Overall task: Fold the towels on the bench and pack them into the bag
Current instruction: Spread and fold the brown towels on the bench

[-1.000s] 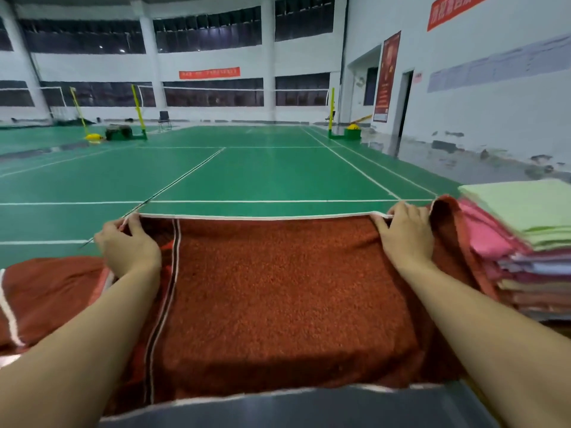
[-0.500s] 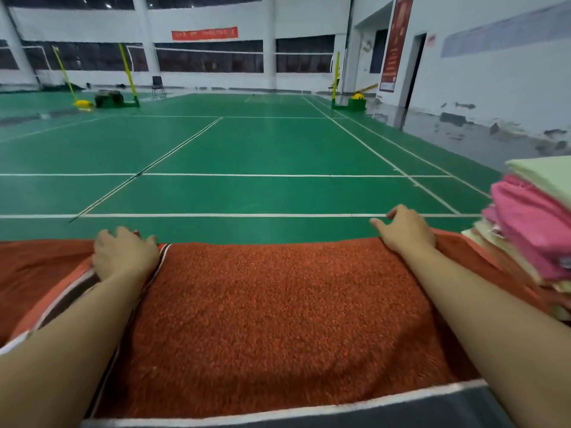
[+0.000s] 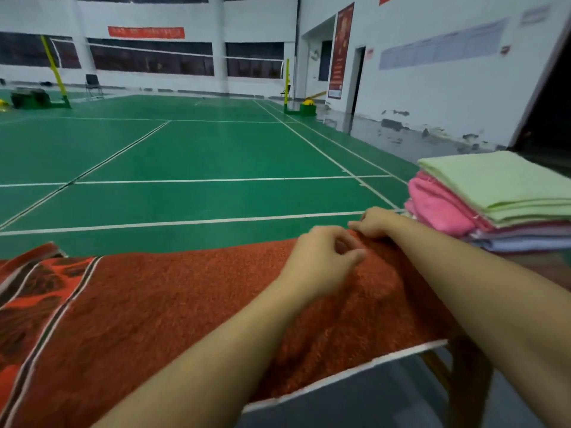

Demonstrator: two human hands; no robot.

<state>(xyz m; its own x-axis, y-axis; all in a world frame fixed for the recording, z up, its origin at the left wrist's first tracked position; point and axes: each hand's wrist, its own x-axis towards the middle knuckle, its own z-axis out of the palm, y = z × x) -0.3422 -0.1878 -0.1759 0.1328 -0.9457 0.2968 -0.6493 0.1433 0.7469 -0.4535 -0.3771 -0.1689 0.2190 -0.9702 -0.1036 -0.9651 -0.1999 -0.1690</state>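
The rust-red towel (image 3: 173, 307) lies spread flat along the bench, its patterned and striped border (image 3: 40, 301) at the left end and its white-edged near hem (image 3: 346, 373) hanging toward the person. Both hands work at the far right corner of this towel. The left hand (image 3: 321, 261) reaches across the cloth, fingers curled with thumb and forefinger drawn together just above the pile; whether cloth is caught between them cannot be told. The right hand (image 3: 375, 222) sits at the towel's far edge, fingers curled down onto the hem and pinching it. The two hands are just beside each other. A stack of folded towels (image 3: 494, 205) stands at the right end of the bench, just beside the right forearm: a pale green one (image 3: 500, 180) on top, a pink one (image 3: 438, 208) under it, and paler layers below. Beyond the bench lies a green court floor (image 3: 197, 159) with white lines
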